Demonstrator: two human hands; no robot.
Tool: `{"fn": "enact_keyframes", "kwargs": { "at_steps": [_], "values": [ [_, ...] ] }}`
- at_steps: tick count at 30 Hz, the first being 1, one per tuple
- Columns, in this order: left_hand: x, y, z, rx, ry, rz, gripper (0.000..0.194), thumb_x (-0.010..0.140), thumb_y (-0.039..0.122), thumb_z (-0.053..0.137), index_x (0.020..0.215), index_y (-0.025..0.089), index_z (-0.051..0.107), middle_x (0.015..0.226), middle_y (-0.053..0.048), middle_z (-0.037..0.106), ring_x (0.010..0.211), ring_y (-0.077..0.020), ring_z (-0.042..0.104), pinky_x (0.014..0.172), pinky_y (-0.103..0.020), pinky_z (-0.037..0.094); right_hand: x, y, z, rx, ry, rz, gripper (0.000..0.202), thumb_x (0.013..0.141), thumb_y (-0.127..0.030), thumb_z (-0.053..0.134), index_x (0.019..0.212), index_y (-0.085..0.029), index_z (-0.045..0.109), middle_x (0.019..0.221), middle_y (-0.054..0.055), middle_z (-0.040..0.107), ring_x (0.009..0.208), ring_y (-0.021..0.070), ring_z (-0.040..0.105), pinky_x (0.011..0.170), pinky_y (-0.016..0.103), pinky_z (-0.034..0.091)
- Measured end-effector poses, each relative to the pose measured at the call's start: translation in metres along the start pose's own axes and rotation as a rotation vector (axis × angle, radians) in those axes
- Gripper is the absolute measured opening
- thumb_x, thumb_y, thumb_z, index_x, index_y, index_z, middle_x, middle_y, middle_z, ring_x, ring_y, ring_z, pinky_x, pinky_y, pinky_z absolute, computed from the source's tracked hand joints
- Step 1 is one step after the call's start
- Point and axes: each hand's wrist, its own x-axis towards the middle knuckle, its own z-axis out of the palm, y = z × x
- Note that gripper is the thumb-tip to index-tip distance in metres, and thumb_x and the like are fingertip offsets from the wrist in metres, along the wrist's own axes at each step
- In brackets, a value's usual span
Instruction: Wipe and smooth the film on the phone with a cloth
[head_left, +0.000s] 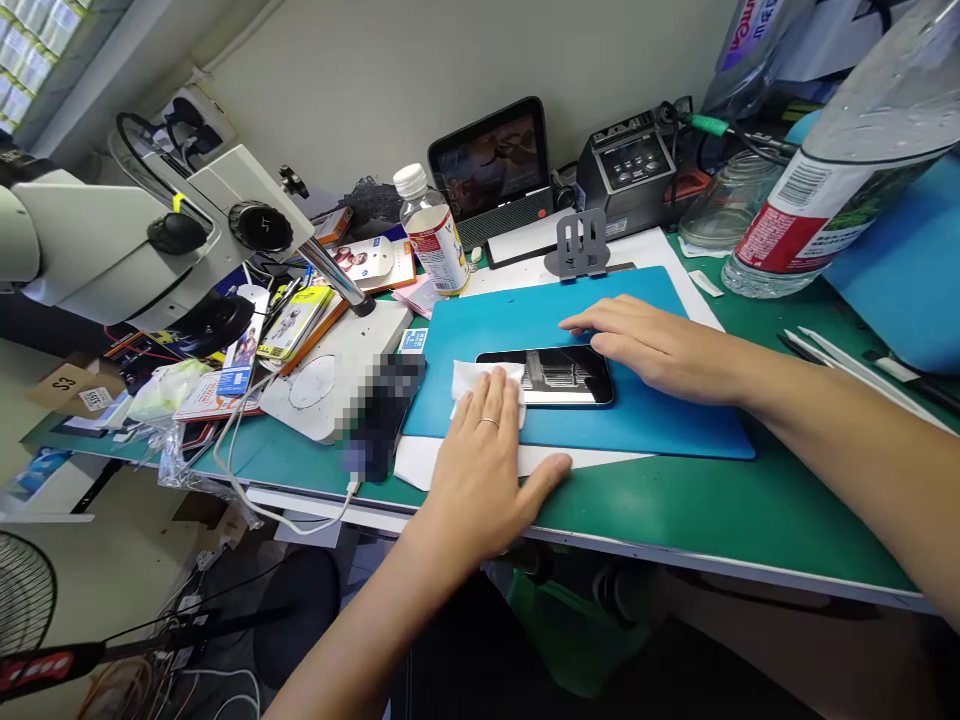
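A phone with a dark, glossy face (574, 375) lies flat on the blue mat (480, 325). My left hand (480, 470), with a ring on one finger, rests palm down with its fingers stretched over a white cloth or tissue (466, 378). That cloth covers the phone's left end. My right hand (645, 345) is at the phone's right end, fingers extended and a little apart, with nothing visible in it. Its fingertips are just above the phone's upper right edge; whether they touch the mat is unclear.
A microscope (112, 240) and a cable-connected phone (386, 415) are on the left. Behind the mat stand a small bottle (439, 245), a screen (491, 165), a grey stand (581, 245) and a black device (630, 170). A large bottle (810, 205) and tweezers (862, 370) are right.
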Motion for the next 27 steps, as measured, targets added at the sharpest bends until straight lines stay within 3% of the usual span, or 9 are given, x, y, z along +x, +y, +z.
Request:
{"fn": "enact_keyframes", "kwargs": {
  "at_steps": [6, 9, 14, 17, 20, 24, 27],
  "values": [
    [0.023, 0.042, 0.002, -0.026, -0.003, 0.119, 0.103, 0.099, 0.079, 0.036, 0.160, -0.004, 0.030, 0.170, -0.024, 0.023, 0.160, -0.0370, 0.015, 0.131, -0.048, 0.019, 0.003, -0.002, 0.000, 0.017, -0.028, 0.071, 0.065, 0.100, -0.054, 0.029, 0.136, -0.015, 0.066, 0.135, 0.019, 0.069, 0.132, 0.0420, 0.056, 0.117, 0.065, 0.037],
    [0.040, 0.046, -0.001, -0.031, 0.009, 0.168, 0.102, 0.098, 0.080, 0.034, 0.159, -0.002, 0.032, 0.169, -0.021, 0.029, 0.160, -0.0338, 0.019, 0.131, -0.045, 0.020, 0.003, -0.002, -0.003, 0.019, -0.048, 0.110, 0.066, 0.100, -0.052, 0.029, 0.135, -0.010, 0.065, 0.137, 0.023, 0.067, 0.133, 0.0415, 0.055, 0.120, 0.061, 0.035],
    [0.052, 0.008, -0.007, -0.009, -0.011, 0.050, 0.096, 0.102, 0.073, 0.035, 0.160, -0.004, 0.030, 0.169, -0.023, 0.028, 0.160, -0.0329, 0.022, 0.130, -0.043, 0.021, 0.002, 0.000, -0.004, 0.005, -0.038, 0.123, 0.059, 0.101, -0.051, 0.030, 0.135, -0.018, 0.065, 0.138, 0.019, 0.068, 0.133, 0.0380, 0.056, 0.120, 0.058, 0.037],
    [0.040, -0.017, -0.008, -0.007, -0.029, 0.003, 0.090, 0.105, 0.067, 0.036, 0.160, -0.003, 0.028, 0.170, -0.024, 0.024, 0.160, -0.0332, 0.018, 0.130, -0.045, 0.020, 0.002, -0.001, -0.003, 0.003, -0.022, 0.121, 0.062, 0.102, -0.054, 0.028, 0.135, -0.019, 0.066, 0.138, 0.018, 0.068, 0.133, 0.0394, 0.056, 0.120, 0.060, 0.036],
    [0.020, -0.025, -0.006, -0.023, -0.024, 0.000, 0.085, 0.106, 0.064, 0.036, 0.161, -0.001, 0.026, 0.171, -0.025, 0.019, 0.161, -0.0330, 0.013, 0.130, -0.050, 0.021, 0.002, 0.000, -0.001, 0.014, 0.014, 0.088, 0.061, 0.100, -0.058, 0.030, 0.134, -0.026, 0.069, 0.136, 0.012, 0.071, 0.133, 0.0390, 0.057, 0.119, 0.061, 0.038],
    [0.009, -0.006, -0.002, -0.030, -0.012, 0.001, 0.089, 0.104, 0.067, 0.037, 0.161, 0.000, 0.025, 0.170, -0.026, 0.017, 0.160, -0.0365, 0.011, 0.128, -0.055, 0.024, 0.003, 0.002, 0.002, 0.052, 0.047, 0.063, 0.056, 0.101, -0.055, 0.032, 0.136, -0.031, 0.069, 0.135, 0.007, 0.072, 0.133, 0.0362, 0.057, 0.118, 0.059, 0.040],
    [0.022, 0.023, 0.002, -0.026, -0.003, 0.080, 0.095, 0.102, 0.071, 0.039, 0.159, -0.004, 0.028, 0.169, -0.028, 0.020, 0.160, -0.0380, 0.014, 0.130, -0.052, 0.021, 0.003, 0.003, 0.003, 0.068, 0.060, 0.069, 0.058, 0.102, -0.055, 0.030, 0.135, -0.029, 0.070, 0.135, 0.009, 0.072, 0.133, 0.0370, 0.057, 0.119, 0.059, 0.039]
  ]
}}
